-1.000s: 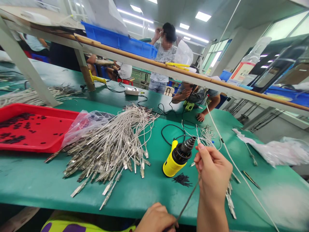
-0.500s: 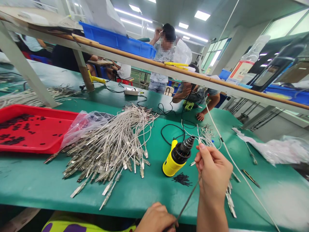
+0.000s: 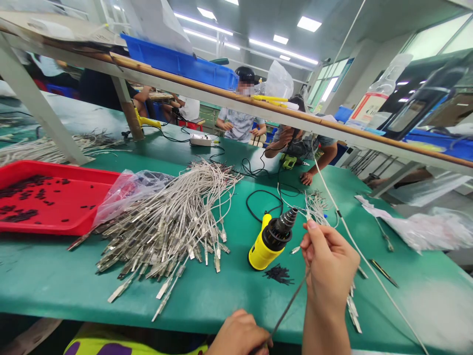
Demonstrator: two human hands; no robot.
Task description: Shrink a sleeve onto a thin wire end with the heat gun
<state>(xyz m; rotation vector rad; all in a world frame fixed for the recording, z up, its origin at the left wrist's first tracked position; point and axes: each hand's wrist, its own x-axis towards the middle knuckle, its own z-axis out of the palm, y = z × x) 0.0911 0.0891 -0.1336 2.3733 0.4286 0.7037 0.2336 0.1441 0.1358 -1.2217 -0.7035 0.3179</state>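
Note:
A thin grey cable (image 3: 290, 301) runs between my two hands. My right hand (image 3: 328, 261) pinches its upper end, thumb and fingertips together, with a stripped wire tip poking up past the thumb. Low at the table edge, my left hand (image 3: 240, 335) is closed around the lower part of the same cable. Just left of my right hand stands a yellow heat gun (image 3: 263, 250), its metal nozzle (image 3: 287, 220) tilted up and close to the wire tip. Short black tubes (image 3: 280, 274) lie in a small heap beside its base.
A big pile of white USB cables (image 3: 166, 222) covers the middle left. Beyond it sits a red tray (image 3: 81, 197) of small black pieces. Tweezers (image 3: 384, 272) and a plastic bag (image 3: 424, 222) lie right. A shelf (image 3: 207, 91) crosses overhead. A co-worker's hand (image 3: 306, 178) rests across the table.
My right hand has shifted very slightly right with the cable end. My left hand stays put. A person in the background has lowered their raised hand and sunk lower behind the shelf.

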